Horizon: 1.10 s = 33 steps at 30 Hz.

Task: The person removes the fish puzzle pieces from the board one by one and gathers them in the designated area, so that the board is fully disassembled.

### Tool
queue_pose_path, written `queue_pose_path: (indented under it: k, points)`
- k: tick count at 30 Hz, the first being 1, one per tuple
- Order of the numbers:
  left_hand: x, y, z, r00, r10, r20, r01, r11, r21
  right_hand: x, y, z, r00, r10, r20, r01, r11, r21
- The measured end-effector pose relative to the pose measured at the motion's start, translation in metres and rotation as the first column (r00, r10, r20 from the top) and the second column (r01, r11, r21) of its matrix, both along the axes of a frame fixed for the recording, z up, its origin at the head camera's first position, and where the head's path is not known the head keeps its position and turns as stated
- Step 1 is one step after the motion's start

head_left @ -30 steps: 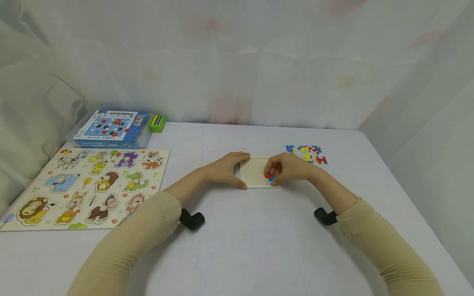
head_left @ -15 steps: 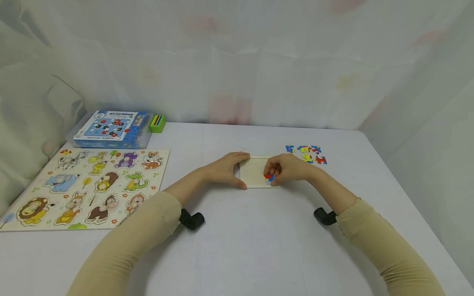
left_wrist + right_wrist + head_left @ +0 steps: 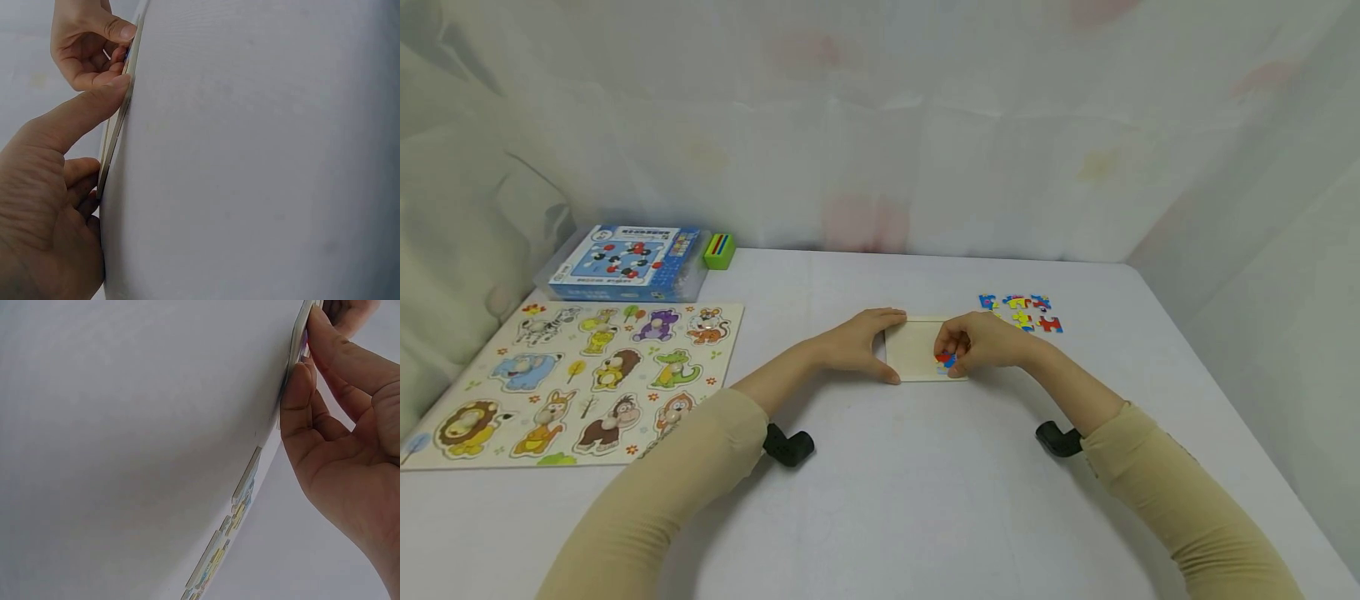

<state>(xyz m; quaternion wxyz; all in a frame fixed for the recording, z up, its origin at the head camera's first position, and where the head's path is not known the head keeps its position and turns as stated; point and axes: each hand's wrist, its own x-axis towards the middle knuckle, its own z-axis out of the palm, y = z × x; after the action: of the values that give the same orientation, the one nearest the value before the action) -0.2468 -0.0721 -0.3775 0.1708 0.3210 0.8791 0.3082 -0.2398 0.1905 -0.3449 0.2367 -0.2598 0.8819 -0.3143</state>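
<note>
A small pale wooden puzzle tray [image 3: 912, 346] lies flat at the middle of the table. My left hand [image 3: 853, 342] grips its left end, thumb at the near corner and index finger at the far one; the left wrist view shows the thumb [image 3: 94, 109] against the tray's edge. At the tray's near right corner, my right hand [image 3: 988, 340] pinches a red and blue jigsaw piece [image 3: 946, 361], its fingers curled and partly covering it. Several loose jigsaw pieces [image 3: 1022, 321] lie beyond the right hand, also visible edge-on as loose pieces [image 3: 247, 478] in the right wrist view.
An animal puzzle board [image 3: 568, 375] covers the table's left side. Behind it sit a blue boxed set [image 3: 617, 258] and a small green block [image 3: 719, 250]. Black wrist mounts [image 3: 790, 446] hang under both forearms. A curtain [image 3: 880, 125] closes off the back.
</note>
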Motion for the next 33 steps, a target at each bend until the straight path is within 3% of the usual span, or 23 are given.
queue_pose_path:
  k: [20, 33]
  points:
    - [0.0002, 0.0006, 0.0007, 1.000, -0.006, -0.010, 0.006, 1.000, -0.004, 0.0009, -0.0005, 0.0014, 1.000, -0.022, -0.010, 0.022, 1.000, 0.005]
    - [0.0003, 0.0002, 0.0006, 1.000, -0.004, -0.008, 0.004, 1.000, -0.006, 0.0012, -0.0027, 0.0011, 0.998, 0.003, -0.070, -0.004, 1.000, -0.007]
